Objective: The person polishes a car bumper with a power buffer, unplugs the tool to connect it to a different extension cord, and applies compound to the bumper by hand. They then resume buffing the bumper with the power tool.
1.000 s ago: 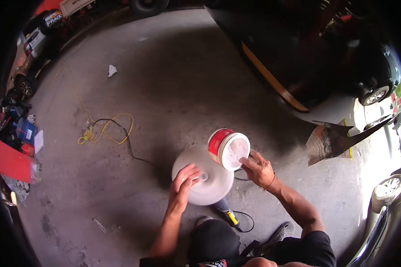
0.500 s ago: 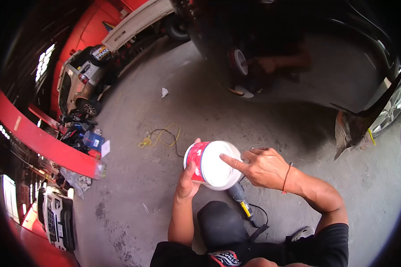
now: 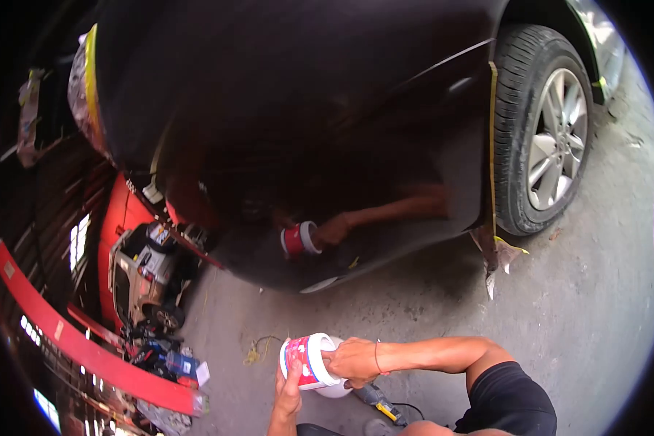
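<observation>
Tub point(image 3: 305, 362), at lower centre, stays clasped in the left hand point(image 3: 290, 394); the right hand point(image 3: 357, 360), pointing a half-second ago, now reaches inside, so scooping appears under way; finger spread is hidden.

Black sleeve point(image 3: 507, 401), seemingly red wristband point(image 3: 377, 358).

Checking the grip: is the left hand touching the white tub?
Touching. In the head view, the left hand holds the tub, thumb pressed against its side.
</observation>
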Demonstrator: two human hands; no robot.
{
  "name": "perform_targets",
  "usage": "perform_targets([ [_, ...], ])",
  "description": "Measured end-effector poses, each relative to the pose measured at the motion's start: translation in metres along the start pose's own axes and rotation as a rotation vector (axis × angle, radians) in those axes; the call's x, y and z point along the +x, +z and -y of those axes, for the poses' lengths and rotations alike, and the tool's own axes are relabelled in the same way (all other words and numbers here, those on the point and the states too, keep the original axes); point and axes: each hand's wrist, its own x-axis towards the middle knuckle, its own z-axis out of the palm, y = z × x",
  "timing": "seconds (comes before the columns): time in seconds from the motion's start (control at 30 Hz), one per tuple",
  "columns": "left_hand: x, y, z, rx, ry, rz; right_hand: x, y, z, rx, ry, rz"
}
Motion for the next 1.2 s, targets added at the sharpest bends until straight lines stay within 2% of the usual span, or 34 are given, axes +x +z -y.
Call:
perform_targets([
  [0.07,0.02,0.007,0.008,-0.158,0.038,-0.027,-0.008,0.003,-0.002,-0.029,0.054,-0.066],
  [0.13,0.032,0.016,0.013,-0.241,0.063,0.03,-0.008,-0.002,-0.001,-0.029,0.127,0.021],
  [0.33,0.069,0.031,0.038,-0.385,0.065,0.211,-0.02,0.0,-0.024,-0.016,0.202,0.083],
  [0.4,0.074,0.04,0.036,-0.484,0.01,0.295,-0.037,-0.02,-0.018,0.165,0.292,0.08],
  [0.47,0.09,0.036,0.062,-0.562,-0.048,0.307,-0.068,-0.039,-0.027,0.085,0.26,-0.127],
  [0.5,0.093,0.033,0.072,-0.607,-0.116,0.315,-0.083,-0.078,-0.001,0.161,0.314,-0.202],
  [0.53,0.097,0.032,0.08,-0.646,-0.185,0.326,-0.097,-0.092,-0.007,0.158,0.428,-0.349],
  [0.57,0.092,0.028,0.079,-0.632,-0.231,0.348,-0.113,-0.104,-0.007,0.159,0.446,-0.626],
  [0.63,0.075,0.022,0.067,-0.61,-0.248,0.383,-0.141,-0.129,-0.014,0.41,0.368,-1.13],
  [0.67,0.071,0.023,0.061,-0.61,-0.247,0.384,-0.159,-0.147,-0.021,0.47,0.241,-1.306],
  [0.73,0.08,0.016,0.093,-0.712,-0.295,0.399,-0.196,-0.182,-0.022,0.471,0.177,-1.613],
  [0.8,0.083,0.014,0.103,-0.814,-0.33,0.411,-0.225,-0.211,-0.022,0.339,0.137,-1.745],
  [0.87,0.077,0.019,0.101,-0.742,-0.345,0.316,-0.244,-0.235,-0.029,0.086,0.39,-1.801],
  [0.93,0.078,0.017,0.107,-0.693,-0.338,0.307,-0.247,-0.251,-0.028,-0.015,0.443,-1.817],
  [1.0,0.076,0.015,0.107,-0.611,-0.326,0.343,-0.253,-0.263,-0.034,-0.348,0.587,-1.754],
  [1.03,0.074,0.015,0.104,-0.613,-0.326,0.342,-0.253,-0.266,-0.034,-0.384,0.664,-1.739],
  [1.2,0.064,0.013,0.088,-0.45,-0.28,0.313,-0.257,-0.27,-0.048,-0.407,0.62,-1.713],
])
